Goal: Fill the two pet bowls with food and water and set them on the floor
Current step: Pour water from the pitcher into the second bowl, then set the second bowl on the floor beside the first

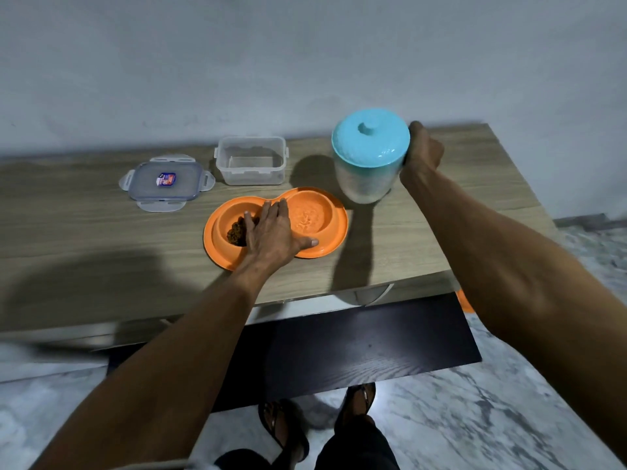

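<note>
Bowls (315,217) under left grip (271,236); jug (368,164) (lidded) in right grip (422,154).

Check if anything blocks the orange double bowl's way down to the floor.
Yes: a dark board juts out below the table's front edge, between the orange double bowl and the marble floor nearest the person.

Pale grey wall (305,56), wood-grain table (84,218), dark lower shelf (356,347), grey marbled floor (509,418), dim light
</note>
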